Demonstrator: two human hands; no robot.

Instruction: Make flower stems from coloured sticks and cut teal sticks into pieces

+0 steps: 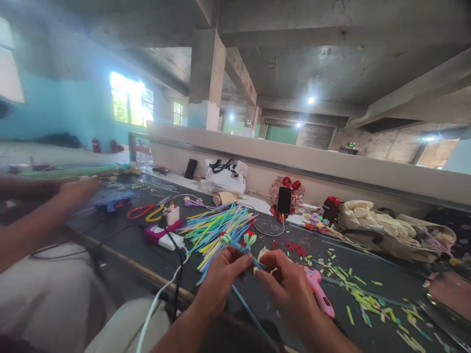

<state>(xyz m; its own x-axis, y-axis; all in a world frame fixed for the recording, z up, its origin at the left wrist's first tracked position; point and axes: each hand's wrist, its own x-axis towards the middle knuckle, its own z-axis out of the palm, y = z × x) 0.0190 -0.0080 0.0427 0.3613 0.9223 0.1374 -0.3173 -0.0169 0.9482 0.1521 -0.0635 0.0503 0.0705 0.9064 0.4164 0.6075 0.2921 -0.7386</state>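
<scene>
Between my two hands is a blue pipe cleaner stem (246, 310) with small pale-green and red fluffy tips (249, 239) at its upper end. My left hand (224, 274) pinches it just below the tips, thumb against fingers. Close by on the right, my right hand (281, 279) pinches a blue strand of the same piece. The stem's lower end slants down toward the table's front edge. A pink glue gun (319, 292) lies beside my right hand, partly hidden by it. Behind my hands spreads a pile of multicoloured pipe cleaners (217, 226).
Scissors with red and yellow handles (154, 214) lie near a purple-white power strip (165, 236) with cables. Cut scraps (364, 299) scatter at right. A propped phone (284, 200), white bag (225, 177) and cloth bag (368, 218) stand behind. A co-worker's arm (44, 218) reaches in at left.
</scene>
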